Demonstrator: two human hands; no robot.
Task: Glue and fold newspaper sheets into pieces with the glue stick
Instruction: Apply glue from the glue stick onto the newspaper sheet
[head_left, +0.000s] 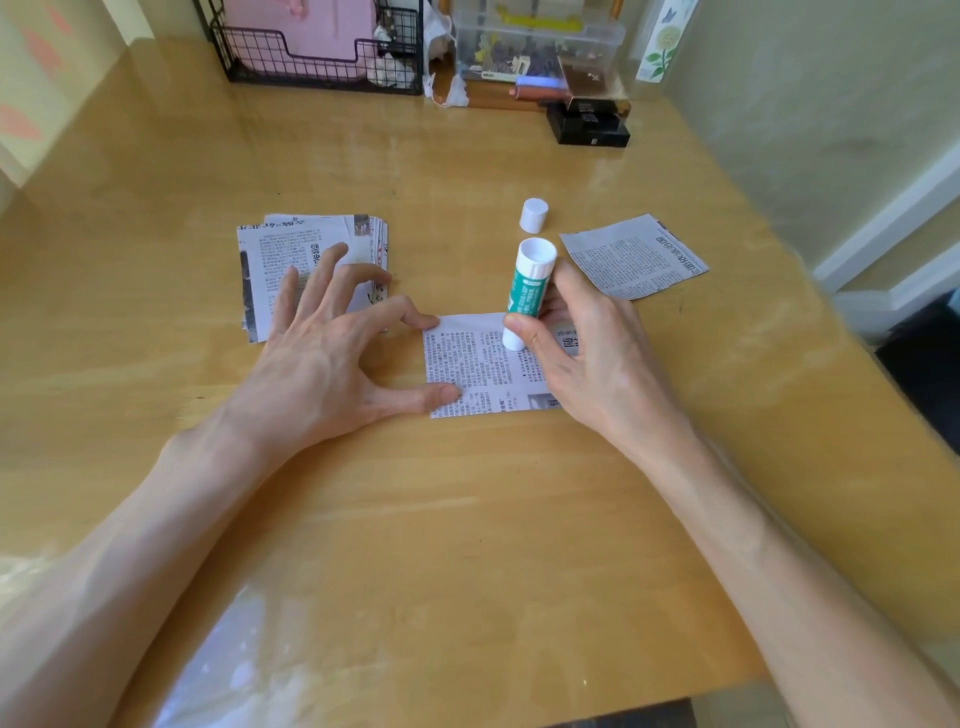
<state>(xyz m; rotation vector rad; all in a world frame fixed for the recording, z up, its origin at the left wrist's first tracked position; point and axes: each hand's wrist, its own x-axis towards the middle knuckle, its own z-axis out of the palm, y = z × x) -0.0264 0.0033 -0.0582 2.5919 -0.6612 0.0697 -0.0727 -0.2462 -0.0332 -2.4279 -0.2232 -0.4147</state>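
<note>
Two bare forearms are seen reaching in from the lower corners across a glossy, pale wooden table (467, 519). The left hand (332, 374) is spread with fingers apart, and its thumb and forefinger tips are pressed on the left edge of a small newspaper sheet (478, 364) lying flat at the middle of the table. The right hand (587, 358) is wrapped around a green and white glue stick (527, 291), which is held nearly upright with its lower end on the upper part of that sheet. Its white cap (533, 214) is stood on the table just behind.

A stack of newspaper pieces (280, 254) is laid to the left, partly under the left fingers, and a single loose newspaper piece (631, 257) is laid to the right.

Newsprint is judged to be light, thin and easily torn or dragged by tacky glue, so it is best pinned at an edge or corner while glue is applied. The stick is rigid and light, and is best gripped around its barrel.

At the far edge of the table, a black wire basket (322, 57) with a pink item inside, a clear plastic box (535, 41) and a black box (587, 130) are set against a pale wall (831, 104).
</note>
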